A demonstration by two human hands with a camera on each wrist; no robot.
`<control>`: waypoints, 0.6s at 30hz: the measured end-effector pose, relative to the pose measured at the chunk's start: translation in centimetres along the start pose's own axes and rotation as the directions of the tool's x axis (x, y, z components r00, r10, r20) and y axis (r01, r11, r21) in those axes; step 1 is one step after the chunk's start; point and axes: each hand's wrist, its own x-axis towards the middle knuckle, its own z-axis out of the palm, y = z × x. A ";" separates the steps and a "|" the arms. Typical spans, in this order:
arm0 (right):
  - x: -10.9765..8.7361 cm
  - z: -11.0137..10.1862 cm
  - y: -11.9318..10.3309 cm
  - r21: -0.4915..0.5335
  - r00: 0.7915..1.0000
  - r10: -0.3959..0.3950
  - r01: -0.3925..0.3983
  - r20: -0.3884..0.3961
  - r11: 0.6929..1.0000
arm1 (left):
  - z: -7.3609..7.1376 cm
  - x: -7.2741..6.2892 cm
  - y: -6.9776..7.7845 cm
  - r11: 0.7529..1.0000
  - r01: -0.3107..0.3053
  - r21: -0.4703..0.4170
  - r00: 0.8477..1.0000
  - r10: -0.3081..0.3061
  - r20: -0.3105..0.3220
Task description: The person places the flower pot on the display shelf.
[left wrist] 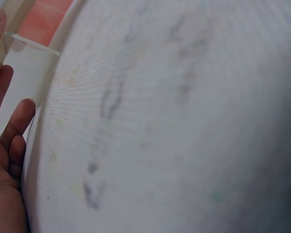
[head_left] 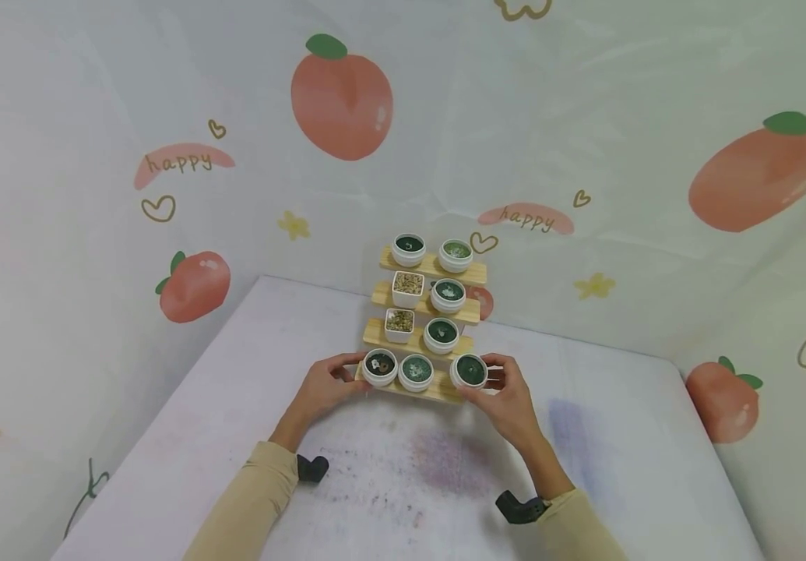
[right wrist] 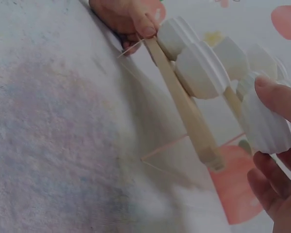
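Note:
A tiered stand with wooden shelves (head_left: pixel 411 387) holds small white pots. At the left end of the lowest shelf, my left hand (head_left: pixel 330 383) grips the board, its thumb at the end in the right wrist view. Beside that thumb sits a round pot with a dark top (head_left: pixel 379 368), and a green-topped round pot (head_left: pixel 416 373) stands next to it. My right hand (head_left: pixel 510 396) pinches another round white pot (right wrist: pixel 268 121) between thumb and fingers. This pot is apart from the lowest board in the right wrist view; its dark green top shows in the head view.
Higher shelves carry square pots (head_left: pixel 408 287) with a brownish, grainy filling and more round green-topped pots (head_left: pixel 448 295). The stand is on a stained white table (head_left: pixel 367 499), close to a fruit-printed backdrop (head_left: pixel 438 148). Clear supports (left wrist: pixel 36 43) show beneath the shelf.

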 end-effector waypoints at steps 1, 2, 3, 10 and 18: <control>-0.2 0.1 -0.1 -0.002 1.000 -0.010 0.010 -0.002 1.000 | 0.0 0.0 0.0 1.000 -0.002 0.003 1.000 0.002 0.002; -0.2 0.2 0.0 -0.009 1.000 -0.016 0.016 -0.005 1.000 | 0.0 0.0 0.1 1.000 -0.002 0.004 1.000 0.002 0.003; -0.2 0.3 0.1 -0.018 1.000 -0.017 0.017 -0.006 1.000 | 0.0 0.0 0.2 1.000 -0.002 0.006 1.000 0.002 0.004; 0.1 1.6 3.8 -0.029 1.000 -0.025 0.024 -0.011 0.999 | -0.1 0.0 0.1 1.000 0.003 0.007 1.000 -0.003 0.006; 0.2 2.4 5.2 -0.014 0.997 -0.069 0.069 0.020 0.998 | -0.2 0.0 0.0 1.000 -0.006 0.004 1.000 0.006 0.020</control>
